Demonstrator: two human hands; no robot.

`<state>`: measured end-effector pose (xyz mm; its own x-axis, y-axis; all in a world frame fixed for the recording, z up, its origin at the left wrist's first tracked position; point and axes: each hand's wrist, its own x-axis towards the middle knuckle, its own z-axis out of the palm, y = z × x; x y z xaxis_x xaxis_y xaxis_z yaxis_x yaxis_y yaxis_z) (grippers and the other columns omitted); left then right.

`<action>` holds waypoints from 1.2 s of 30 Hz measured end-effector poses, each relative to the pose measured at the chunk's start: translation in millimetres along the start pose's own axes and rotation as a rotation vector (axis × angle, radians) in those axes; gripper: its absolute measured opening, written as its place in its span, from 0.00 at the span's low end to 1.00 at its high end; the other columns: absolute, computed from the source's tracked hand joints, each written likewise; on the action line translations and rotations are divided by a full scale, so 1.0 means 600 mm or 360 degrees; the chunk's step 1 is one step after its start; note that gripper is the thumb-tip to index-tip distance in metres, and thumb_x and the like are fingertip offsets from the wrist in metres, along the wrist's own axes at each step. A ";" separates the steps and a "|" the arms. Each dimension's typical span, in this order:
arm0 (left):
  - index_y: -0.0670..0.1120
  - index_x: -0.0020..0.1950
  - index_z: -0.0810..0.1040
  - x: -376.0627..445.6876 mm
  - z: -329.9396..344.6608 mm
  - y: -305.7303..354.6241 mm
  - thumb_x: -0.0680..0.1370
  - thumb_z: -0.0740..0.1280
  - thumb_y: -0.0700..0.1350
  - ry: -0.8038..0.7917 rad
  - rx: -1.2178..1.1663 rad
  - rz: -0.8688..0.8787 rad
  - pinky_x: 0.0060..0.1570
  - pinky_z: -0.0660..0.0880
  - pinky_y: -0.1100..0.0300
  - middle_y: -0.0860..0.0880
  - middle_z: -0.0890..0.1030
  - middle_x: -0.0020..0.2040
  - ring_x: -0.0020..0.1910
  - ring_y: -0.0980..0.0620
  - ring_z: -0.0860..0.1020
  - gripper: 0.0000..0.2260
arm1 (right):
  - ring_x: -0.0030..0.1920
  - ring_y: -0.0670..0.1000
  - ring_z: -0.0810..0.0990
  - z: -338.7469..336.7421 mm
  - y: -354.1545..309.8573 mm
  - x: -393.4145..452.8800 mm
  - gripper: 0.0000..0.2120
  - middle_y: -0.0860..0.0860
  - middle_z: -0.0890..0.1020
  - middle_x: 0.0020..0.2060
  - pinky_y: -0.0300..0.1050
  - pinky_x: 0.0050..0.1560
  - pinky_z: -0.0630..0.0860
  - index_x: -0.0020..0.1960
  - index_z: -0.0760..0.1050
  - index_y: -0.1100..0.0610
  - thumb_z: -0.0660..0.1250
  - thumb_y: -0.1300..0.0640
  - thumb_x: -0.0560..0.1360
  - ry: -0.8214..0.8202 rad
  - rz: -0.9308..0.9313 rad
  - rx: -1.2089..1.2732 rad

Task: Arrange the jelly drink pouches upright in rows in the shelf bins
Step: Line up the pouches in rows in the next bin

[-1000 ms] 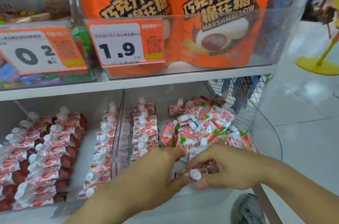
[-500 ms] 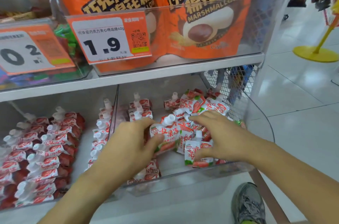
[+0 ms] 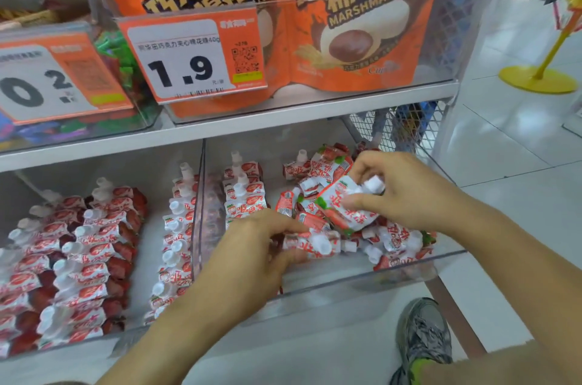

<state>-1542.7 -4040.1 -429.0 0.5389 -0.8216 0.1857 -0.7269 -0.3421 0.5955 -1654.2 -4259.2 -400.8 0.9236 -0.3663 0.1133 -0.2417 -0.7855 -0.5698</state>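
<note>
Glossy white-capped pouch (image 3: pixel 345 208) pinched by right hand (image 3: pixel 406 192).

White metal shelf unit (image 3: pixel 239 129), 2 tiers in view. Upper tier: clear bins w/ orange marshmallow bags (image 3: pixel 352 22), price tags (image 3: pixel 192 57) clipped on front. Lower tier: 2 clear bins side by side; left bin (image 3: pixel 151 329) w/ jelly pouches (image 3: pixel 91 252) in rows, right bin (image 3: pixel 378 274) w/ one row + loose pile (image 3: pixel 387 236).
</note>
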 end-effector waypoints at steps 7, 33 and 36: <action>0.54 0.52 0.83 -0.009 0.025 0.016 0.70 0.70 0.64 -0.0393 0.0253 0.0009 0.41 0.74 0.66 0.57 0.82 0.42 0.37 0.60 0.76 0.17 | 0.37 0.48 0.81 0.049 -0.015 -0.005 0.10 0.47 0.84 0.35 0.51 0.43 0.78 0.38 0.82 0.53 0.79 0.48 0.68 -0.0368 -0.0180 0.0301; 0.57 0.59 0.76 -0.023 0.033 -0.003 0.74 0.67 0.61 -0.0285 0.0069 0.0068 0.46 0.75 0.67 0.57 0.82 0.49 0.45 0.62 0.78 0.16 | 0.42 0.43 0.77 0.081 0.008 0.046 0.25 0.42 0.80 0.40 0.47 0.44 0.76 0.61 0.74 0.45 0.77 0.58 0.68 -0.0475 -0.0178 -0.0306; 0.56 0.59 0.75 -0.024 0.033 -0.003 0.75 0.66 0.61 -0.0296 0.0097 0.0071 0.47 0.75 0.66 0.57 0.82 0.51 0.46 0.61 0.78 0.16 | 0.43 0.40 0.81 0.056 0.007 0.044 0.14 0.42 0.82 0.41 0.41 0.48 0.79 0.54 0.81 0.50 0.74 0.61 0.70 -0.0382 -0.0189 -0.0003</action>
<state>-1557.4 -4036.8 -448.2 0.4219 -0.9046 0.0601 -0.7757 -0.3258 0.5405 -1620.5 -4255.5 -427.6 0.9895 -0.1432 -0.0170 -0.1279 -0.8170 -0.5622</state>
